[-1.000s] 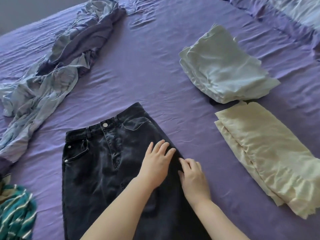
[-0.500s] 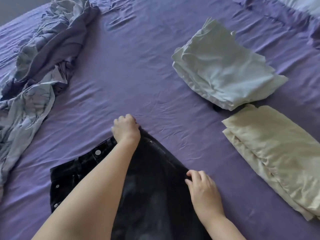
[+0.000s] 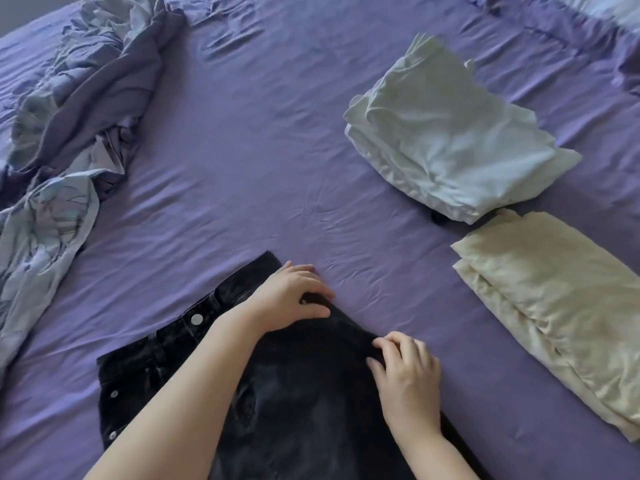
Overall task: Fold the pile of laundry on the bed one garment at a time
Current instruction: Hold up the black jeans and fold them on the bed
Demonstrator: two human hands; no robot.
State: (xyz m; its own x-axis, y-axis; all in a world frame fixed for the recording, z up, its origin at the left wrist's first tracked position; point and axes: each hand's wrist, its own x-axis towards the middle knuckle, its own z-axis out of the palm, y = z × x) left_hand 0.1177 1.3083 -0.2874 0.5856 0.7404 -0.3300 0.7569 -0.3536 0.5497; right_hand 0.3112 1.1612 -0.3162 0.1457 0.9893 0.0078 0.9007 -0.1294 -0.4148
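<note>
In the head view, a black denim garment, jeans or a denim skirt by its metal button and riveted pockets, lies flat on the purple bed sheet at the near edge of the bed, right in front of the person. Its waistband is the far end, slanting up toward the right, and its long axis runs from that waistband back toward the person, out of the bottom of the view. The left hand reaches across the garment to its far right waistband corner, fingers curled over and thumb under, pinching the denim there. The right hand sits nearer on the garment's right side edge, fingers bent and apparently gripping that edge. Two holds along one side suggest that side is about to be lifted and brought over lengthwise, each hand keeping the stiff cloth from sagging between them. Beyond the garment to the right lie a folded pale blue garment and, just nearer, a folded cream garment, probably parked as finished work clear of the folding space. Far left of the black garment, the unfolded laundry pile waits, rumpled blue and grey cloth.
</note>
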